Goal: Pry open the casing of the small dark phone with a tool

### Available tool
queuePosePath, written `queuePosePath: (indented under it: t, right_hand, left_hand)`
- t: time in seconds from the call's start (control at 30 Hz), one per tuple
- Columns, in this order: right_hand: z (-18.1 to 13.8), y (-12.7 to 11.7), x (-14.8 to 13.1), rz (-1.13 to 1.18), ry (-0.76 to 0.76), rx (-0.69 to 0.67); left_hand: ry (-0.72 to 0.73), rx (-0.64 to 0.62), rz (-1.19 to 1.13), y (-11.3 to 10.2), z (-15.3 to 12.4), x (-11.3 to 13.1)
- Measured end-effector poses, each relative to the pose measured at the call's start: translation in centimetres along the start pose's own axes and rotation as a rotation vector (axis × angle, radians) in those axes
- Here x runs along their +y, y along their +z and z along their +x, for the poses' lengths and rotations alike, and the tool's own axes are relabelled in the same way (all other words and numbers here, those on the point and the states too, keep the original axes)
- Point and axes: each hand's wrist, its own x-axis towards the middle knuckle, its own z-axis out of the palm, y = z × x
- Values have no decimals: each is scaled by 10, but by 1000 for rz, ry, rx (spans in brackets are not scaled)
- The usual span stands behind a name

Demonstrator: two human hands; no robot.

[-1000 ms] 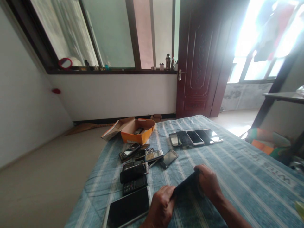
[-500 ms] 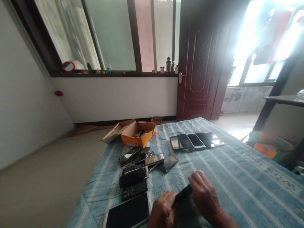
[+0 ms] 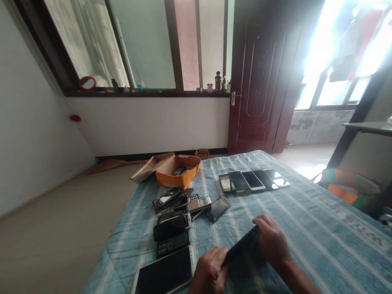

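Between my two hands is a dark, flat, tablet-like device [image 3: 242,246], held tilted above the bed; its lower part blends into shadow. My left hand [image 3: 212,268] is closed on its left end. At the other end, my right hand [image 3: 272,240] has its fingers wrapped round the edge. A white-framed tablet [image 3: 167,272] lies just left of my left hand. Beyond it sits a loose heap of old mobile phones, among them a black keypad phone [image 3: 173,243], a silver keypad phone [image 3: 199,204] and a grey touchscreen phone [image 3: 219,209].
An open orange box [image 3: 177,179] with a phone inside stands at the bed's far left edge. Several smartphones lie overlapping in a row, including a white one [image 3: 253,181]. Striped blue bedding [image 3: 306,237] covers the bed. Behind are a dark red door [image 3: 254,118] and a windowsill.
My right hand has shifted right and slightly up, and more of the device's dark edge shows between my hands. My left hand has stayed nearly in place.
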Motion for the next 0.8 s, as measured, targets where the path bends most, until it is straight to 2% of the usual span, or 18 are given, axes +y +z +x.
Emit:
queuePosePath:
  t: [0.13, 0.27, 0.33, 0.47, 0.6, 0.8]
  right_hand:
    - [4, -8, -3, -2, -47, 90]
    - [-3, -6, -37, 41, -224, 101]
    - [-10, 2, -58, 99, -310, 36]
    - [-20, 16, -83, 112, -366, 33]
    - [-16, 14, -81, 134, -343, -32]
    - [-9, 6, -60, 131, -238, -107]
  left_hand:
    - [-9, 3, 5, 0, 0, 1]
    - [8, 12, 6, 2, 1, 1]
    - [14, 32, 4, 4, 1, 0]
    - [27, 73, -5, 8, 0, -2]
    - [3, 65, -17, 7, -1, 0]
    - [-37, 26, -24, 0, 0, 4]
